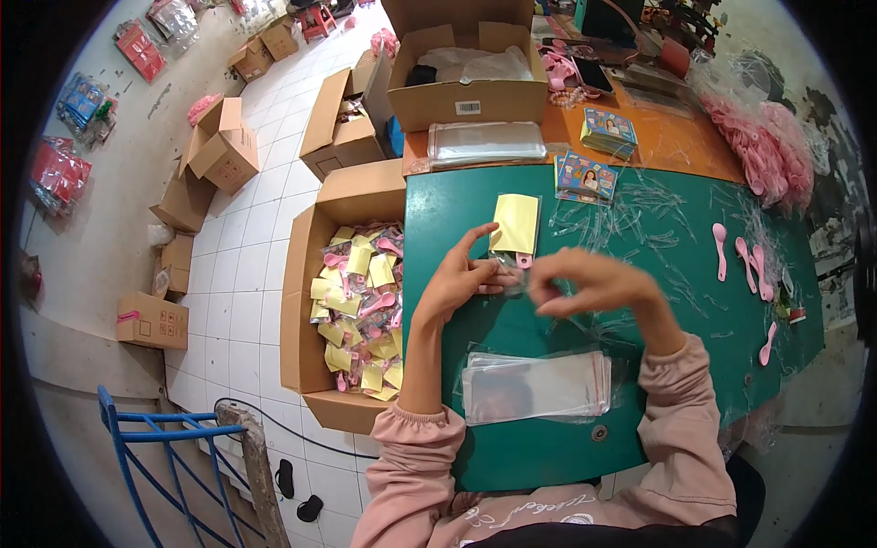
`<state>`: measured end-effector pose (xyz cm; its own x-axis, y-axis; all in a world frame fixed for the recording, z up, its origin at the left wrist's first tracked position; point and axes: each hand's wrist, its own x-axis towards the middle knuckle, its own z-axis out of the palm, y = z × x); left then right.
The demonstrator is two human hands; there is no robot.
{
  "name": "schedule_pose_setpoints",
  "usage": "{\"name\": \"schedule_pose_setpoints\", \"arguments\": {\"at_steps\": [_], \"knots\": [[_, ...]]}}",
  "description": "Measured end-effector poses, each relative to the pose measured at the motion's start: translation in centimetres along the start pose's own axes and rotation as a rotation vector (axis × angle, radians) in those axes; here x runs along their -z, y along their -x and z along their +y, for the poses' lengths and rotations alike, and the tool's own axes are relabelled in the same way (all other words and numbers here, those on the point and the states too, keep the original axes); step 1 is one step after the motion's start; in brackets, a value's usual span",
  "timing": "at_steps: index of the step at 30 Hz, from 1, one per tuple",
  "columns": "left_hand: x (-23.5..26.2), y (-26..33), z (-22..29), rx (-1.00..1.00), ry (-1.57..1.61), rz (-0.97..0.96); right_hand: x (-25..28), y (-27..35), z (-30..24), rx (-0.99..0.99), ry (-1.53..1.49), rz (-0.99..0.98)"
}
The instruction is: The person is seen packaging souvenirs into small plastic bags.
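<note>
On the green table lies a clear plastic packet (514, 224) with a yellow card and a pink handle end showing at its near edge. My left hand (464, 276) is at its near left corner, index finger stretched against the card, thumb and other fingers pinching the bag's clear end. Close by on the right, my right hand (589, 279) is curled and somewhat blurred by motion; what its fingers hold, if anything, cannot be made out. A stack of clear plastic bags (539, 388) lies nearer me, between my forearms.
Left of the table, an open carton (301, 301) holds many yellow-card packets. Pink spoons (720, 251) lie at the right, clear strips (630, 215) across the tabletop. Behind are printed cards (585, 178), more clear bags (484, 142) and a cardboard box (466, 96). A blue metal frame (174, 438) stands lower left.
</note>
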<state>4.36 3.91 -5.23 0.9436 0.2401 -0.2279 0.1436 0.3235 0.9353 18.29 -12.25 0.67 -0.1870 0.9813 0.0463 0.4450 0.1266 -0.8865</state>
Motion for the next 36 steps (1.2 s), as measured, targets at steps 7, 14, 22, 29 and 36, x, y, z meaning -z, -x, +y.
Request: {"name": "schedule_pose_setpoints", "arguments": {"at_steps": [7, 14, 22, 29, 36], "knots": [[0.4, 0.3, 0.8, 0.006, 0.025, -0.057, 8.6, 9.9, 4.6, -0.509, 0.483, 0.562], [0.5, 0.6, 0.7, -0.002, 0.157, -0.125, -2.8, 0.2, 0.6, -0.096, 0.691, 0.571], [-0.1, 1.1, 1.9, -0.005, -0.111, -0.107, -2.4, 0.9, 3.5, -0.003, 0.466, 0.702], [0.3, -0.2, -0.2, -0.166, -0.179, -0.104, -1.6, 1.0, 3.2, -0.036, 0.294, 0.669], [0.2, -0.6, -0.8, -0.224, -0.217, -0.043, -1.5, 1.2, 4.5, -0.254, -0.008, 0.683]]}}
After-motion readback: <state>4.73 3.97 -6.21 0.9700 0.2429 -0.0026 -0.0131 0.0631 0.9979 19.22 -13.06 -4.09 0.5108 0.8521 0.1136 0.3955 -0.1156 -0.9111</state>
